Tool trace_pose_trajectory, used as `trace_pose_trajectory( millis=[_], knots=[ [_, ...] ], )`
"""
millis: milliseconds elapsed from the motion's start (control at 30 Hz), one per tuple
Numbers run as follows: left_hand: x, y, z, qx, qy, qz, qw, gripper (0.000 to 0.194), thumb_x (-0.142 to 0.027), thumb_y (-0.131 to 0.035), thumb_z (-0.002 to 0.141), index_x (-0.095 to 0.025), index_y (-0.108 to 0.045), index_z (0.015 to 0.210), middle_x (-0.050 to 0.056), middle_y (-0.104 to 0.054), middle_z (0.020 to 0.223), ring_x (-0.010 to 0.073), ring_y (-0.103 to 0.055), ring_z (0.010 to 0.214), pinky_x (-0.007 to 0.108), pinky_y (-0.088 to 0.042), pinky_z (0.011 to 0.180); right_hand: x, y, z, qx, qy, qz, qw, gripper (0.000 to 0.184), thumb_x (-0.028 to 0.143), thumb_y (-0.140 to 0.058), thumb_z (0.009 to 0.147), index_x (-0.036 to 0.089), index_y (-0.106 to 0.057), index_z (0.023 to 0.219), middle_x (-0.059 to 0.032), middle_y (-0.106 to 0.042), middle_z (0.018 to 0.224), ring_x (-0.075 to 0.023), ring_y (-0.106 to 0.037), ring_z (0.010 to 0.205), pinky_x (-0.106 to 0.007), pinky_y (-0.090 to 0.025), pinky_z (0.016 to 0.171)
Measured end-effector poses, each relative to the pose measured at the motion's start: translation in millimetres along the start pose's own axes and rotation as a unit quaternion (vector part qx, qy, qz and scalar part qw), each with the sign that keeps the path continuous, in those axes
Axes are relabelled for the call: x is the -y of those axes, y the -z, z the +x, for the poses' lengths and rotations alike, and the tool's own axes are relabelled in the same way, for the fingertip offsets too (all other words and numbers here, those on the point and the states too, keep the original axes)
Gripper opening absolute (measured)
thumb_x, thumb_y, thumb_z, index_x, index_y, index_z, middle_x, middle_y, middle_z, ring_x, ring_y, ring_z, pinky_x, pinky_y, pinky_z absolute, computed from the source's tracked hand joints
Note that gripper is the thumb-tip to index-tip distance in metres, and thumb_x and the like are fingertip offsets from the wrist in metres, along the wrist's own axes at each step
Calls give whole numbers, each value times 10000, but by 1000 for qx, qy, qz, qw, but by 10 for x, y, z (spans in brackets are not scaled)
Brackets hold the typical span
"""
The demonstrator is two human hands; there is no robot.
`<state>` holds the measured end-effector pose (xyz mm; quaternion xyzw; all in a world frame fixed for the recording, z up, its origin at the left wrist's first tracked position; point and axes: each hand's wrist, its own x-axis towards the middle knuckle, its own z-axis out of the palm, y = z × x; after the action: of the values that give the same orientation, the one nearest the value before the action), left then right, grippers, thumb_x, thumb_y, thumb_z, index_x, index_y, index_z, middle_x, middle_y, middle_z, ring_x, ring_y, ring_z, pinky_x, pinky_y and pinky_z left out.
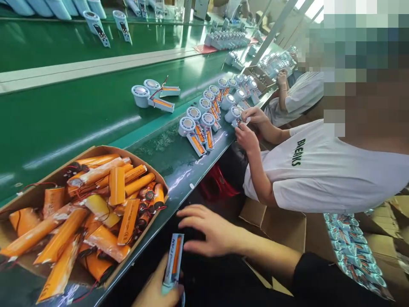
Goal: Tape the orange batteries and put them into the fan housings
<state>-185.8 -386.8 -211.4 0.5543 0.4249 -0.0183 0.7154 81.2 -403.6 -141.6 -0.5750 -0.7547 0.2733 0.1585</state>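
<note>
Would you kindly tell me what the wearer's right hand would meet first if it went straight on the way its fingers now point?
The right hand would probably meet the brown cardboard box of orange plastic-wrapped packs; if lower, the edge of the glossy green tabletop might come first; depth is unclear.

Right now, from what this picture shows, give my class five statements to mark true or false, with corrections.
1. The left hand holds a light-blue housing with an orange part inside. True.
2. The right hand grips that housing too. False: it is open, near the housing.
3. The cardboard box holds orange packs. True.
4. The nearest co-worker's hands are empty. False: they hold a round-headed unit.
5. The box stands on the floor. False: it sits on the bench.
</note>
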Motion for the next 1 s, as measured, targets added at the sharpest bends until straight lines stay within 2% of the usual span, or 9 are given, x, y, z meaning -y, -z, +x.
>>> trace_pose_trajectory(
  millis=[67, 133, 200, 267, 400, 533, 767, 867, 1000],
  knots=[
    [-171, 16, 73, 32, -9, 36, 999, 572, -321, -690, 689, -252, -751, 1254, 78, -787, 1171, 362, -680, 1223, 450, -545, 1083, 123, -192, 26, 42, 89, 43, 994, 434, 509, -754, 971, 228, -714, 1300, -121, -676, 1501, -268, -571, 1449, -430, -468, 1216],
    [-339, 58, 90, 68, -17, 61, 996, 483, -266, -677, 667, -240, -785, 1137, 74, -783, 1176, 351, -680, 1200, 444, -541, 1079, 175, -348, 22, 113, 110, 39, 987, 329, 458, -726, 1008, 248, -735, 1260, -88, -754, 1379, -257, -670, 1325, -404, -521, 1146],
    [-432, 127, 60, 82, -28, 74, 993, 381, -255, -694, 692, -228, -803, 1056, 67, -790, 1098, 315, -710, 1075, 418, -551, 1040, 149, -454, -22, 175, 59, 43, 982, 288, 375, -692, 1042, 243, -724, 1296, -81, -801, 1252, -229, -766, 1121, -350, -591, 1004],
    [-424, 187, 15, 53, -52, 75, 994, 354, -260, -741, 729, -247, -813, 1076, 67, -794, 1129, 299, -719, 1059, 404, -544, 1043, 68, -532, -92, 199, -4, 72, 977, 338, 319, -688, 1046, 229, -686, 1371, -93, -810, 1211, -217, -796, 1020, -315, -613, 912],
    [-237, 162, -32, -22, -91, 90, 992, 525, -252, -894, 651, -294, -795, 1164, 66, -774, 1274, 319, -705, 1197, 406, -516, 1100, -37, -643, -247, 188, -33, 120, 974, 262, 262, -666, 1047, 254, -719, 1304, -76, -809, 1194, -200, -797, 999, -292, -610, 880],
    [-143, 122, -11, -71, -127, 117, 982, 465, -276, -903, 643, -294, -792, 1094, 53, -800, 1128, 292, -745, 1043, 371, -561, 994, 8, -670, -305, 156, 4, 118, 981, 194, 270, -588, 1087, 237, -758, 1174, -76, -794, 1149, -178, -783, 936, -278, -612, 830],
    [-317, 302, -3, -121, -113, 117, 979, 456, -312, -912, 597, -304, -789, 1036, -2, -788, 894, 240, -704, 782, 270, -494, 686, 38, -663, -201, 61, 122, 84, 987, 249, 284, -519, 1114, 215, -757, 1143, -87, -784, 1094, -166, -768, 839, -250, -618, 727],
    [-350, 235, -48, -131, -129, 140, 973, 370, -360, -915, 626, -306, -774, 964, -14, -747, 777, 225, -669, 688, 261, -419, 599, 100, -707, -231, 38, 143, 103, 984, 264, 225, -485, 1108, 215, -747, 1081, -93, -787, 1041, -173, -772, 809, -255, -626, 709],
    [-426, 124, -206, -153, -143, 248, 946, 419, -546, -927, 648, -289, -743, 923, -1, -727, 716, 241, -688, 653, 276, -371, 554, 145, -734, -297, 17, 148, 155, 977, 292, 146, -478, 1064, 257, -735, 1148, -91, -801, 999, -211, -805, 827, -264, -658, 710]
  ],
)
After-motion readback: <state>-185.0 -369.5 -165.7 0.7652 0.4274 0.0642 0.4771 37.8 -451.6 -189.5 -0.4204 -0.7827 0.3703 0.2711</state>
